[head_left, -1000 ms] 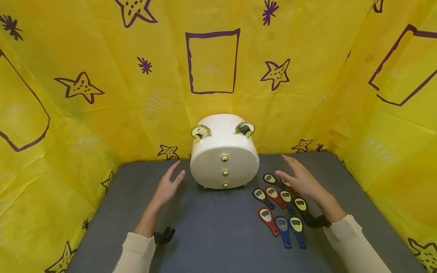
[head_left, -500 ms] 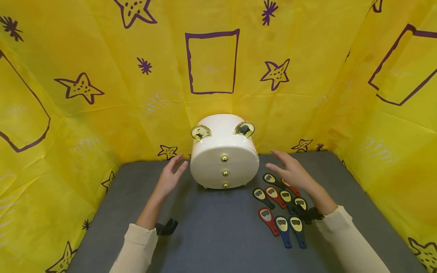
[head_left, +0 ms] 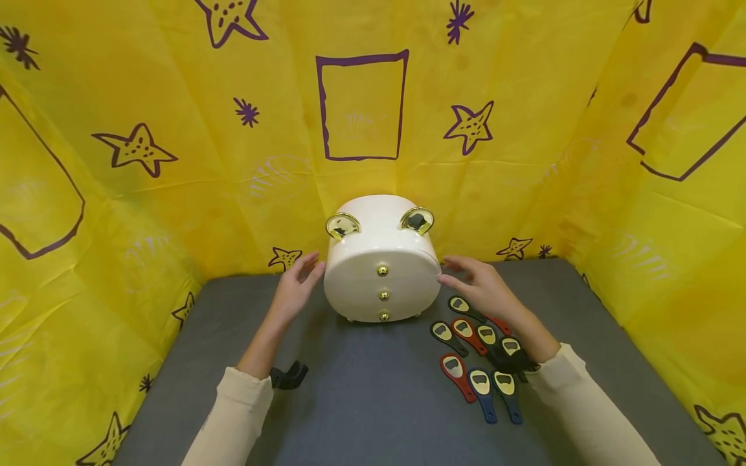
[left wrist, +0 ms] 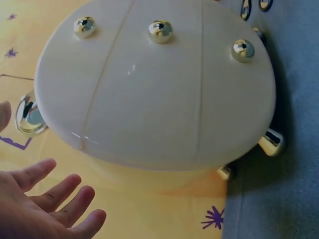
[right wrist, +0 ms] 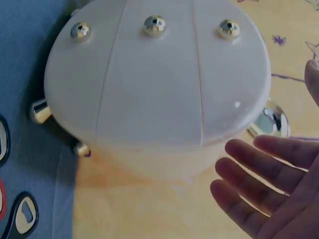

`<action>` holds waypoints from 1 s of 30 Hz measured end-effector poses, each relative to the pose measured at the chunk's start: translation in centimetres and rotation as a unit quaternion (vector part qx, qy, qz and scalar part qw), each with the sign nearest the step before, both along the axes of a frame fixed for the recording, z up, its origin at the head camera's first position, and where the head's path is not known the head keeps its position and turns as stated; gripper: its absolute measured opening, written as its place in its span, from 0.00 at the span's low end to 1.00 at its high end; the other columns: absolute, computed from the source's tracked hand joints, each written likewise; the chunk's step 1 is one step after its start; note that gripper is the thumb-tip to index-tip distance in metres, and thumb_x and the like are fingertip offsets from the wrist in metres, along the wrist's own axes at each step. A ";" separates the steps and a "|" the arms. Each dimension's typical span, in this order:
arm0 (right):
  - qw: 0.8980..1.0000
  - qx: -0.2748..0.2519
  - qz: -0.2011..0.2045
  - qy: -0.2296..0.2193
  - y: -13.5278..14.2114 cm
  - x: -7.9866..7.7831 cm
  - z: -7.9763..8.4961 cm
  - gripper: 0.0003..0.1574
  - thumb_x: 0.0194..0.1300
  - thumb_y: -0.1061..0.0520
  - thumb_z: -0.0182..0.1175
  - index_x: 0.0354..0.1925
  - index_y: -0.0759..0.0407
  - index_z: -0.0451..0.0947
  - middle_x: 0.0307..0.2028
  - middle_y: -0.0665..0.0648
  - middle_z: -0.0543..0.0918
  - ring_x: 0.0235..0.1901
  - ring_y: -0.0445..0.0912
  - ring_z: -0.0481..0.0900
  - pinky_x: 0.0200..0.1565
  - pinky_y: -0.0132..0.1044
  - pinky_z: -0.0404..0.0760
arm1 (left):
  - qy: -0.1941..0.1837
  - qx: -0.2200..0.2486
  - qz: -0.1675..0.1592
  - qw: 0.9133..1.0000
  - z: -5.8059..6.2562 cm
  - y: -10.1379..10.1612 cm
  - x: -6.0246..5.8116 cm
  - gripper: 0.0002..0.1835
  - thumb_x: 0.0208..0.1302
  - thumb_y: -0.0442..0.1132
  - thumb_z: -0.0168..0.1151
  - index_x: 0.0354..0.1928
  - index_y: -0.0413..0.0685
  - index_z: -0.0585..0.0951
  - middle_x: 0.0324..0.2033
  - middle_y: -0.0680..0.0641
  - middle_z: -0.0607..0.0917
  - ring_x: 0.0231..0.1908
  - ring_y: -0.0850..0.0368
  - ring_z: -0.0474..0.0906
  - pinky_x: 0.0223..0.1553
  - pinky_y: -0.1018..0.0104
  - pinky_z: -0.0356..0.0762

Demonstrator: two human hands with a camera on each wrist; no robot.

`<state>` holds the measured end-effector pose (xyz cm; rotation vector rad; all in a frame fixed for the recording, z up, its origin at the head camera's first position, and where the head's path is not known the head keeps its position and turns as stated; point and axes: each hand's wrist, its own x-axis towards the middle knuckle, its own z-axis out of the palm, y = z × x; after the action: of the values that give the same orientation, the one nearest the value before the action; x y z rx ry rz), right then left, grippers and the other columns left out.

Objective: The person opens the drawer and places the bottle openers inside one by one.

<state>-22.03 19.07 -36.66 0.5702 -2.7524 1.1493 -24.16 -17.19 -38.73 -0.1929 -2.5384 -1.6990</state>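
A glossy white oval drawer box (head_left: 381,285) with gold ears, gold feet and three gold knobs stands at the back of the table. Thin seams between its drawers show in the left wrist view, and every drawer looks closed. Beside its left side is my left hand (head_left: 293,289), fingers extended and apart from it in the left wrist view (left wrist: 50,204). My right hand (head_left: 480,285) is at the box's right side, fingers spread and holding nothing; whether the fingertips touch the box I cannot tell. Several bottle openers (head_left: 452,367) with red, blue and black handles lie to the right.
The grey table (head_left: 361,401) is enclosed by a yellow cloth backdrop (head_left: 221,194) with purple drawings, close behind the box. A black wrist strap mount (head_left: 289,375) hangs below my left wrist. My right forearm passes over some of the openers.
Both hands have moved inward and slightly forward, closing in on the white box from either side. The box and the bottle openers have stayed where they were.
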 end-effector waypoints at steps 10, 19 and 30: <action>0.998 -0.047 0.028 0.017 -2.4 -0.4 0.2 0.25 0.67 0.51 0.62 0.56 0.63 0.79 0.45 0.61 0.87 0.40 0.51 0.85 0.43 0.40 0.83 | 0.007 0.008 0.022 1.000 1.1 1.3 -0.8 0.27 0.70 0.49 0.57 0.66 0.42 0.71 0.63 0.38 0.75 0.63 0.43 0.70 0.67 0.48 0.66; 0.996 -0.073 0.056 0.007 -5.5 -0.8 -0.4 0.17 0.67 0.53 0.62 0.48 0.63 0.83 0.35 0.58 0.88 0.31 0.43 0.83 0.33 0.31 0.80 | 0.003 0.018 0.031 0.999 1.6 2.1 -1.4 0.27 0.68 0.50 0.59 0.63 0.43 0.74 0.61 0.40 0.77 0.61 0.45 0.72 0.65 0.50 0.68; 0.977 -0.181 0.085 -0.068 -9.0 -1.9 -2.2 0.19 0.71 0.55 0.57 0.48 0.70 0.82 0.35 0.70 0.86 0.31 0.60 0.86 0.37 0.41 0.86 | -0.002 0.030 0.036 0.999 1.2 2.3 -1.8 0.25 0.67 0.48 0.62 0.61 0.43 0.77 0.61 0.42 0.77 0.59 0.46 0.73 0.61 0.52 0.73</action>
<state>-23.89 10.06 -38.90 0.7106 -2.5387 1.7400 -25.95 -14.90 -37.50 -0.0937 -2.4612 -1.7483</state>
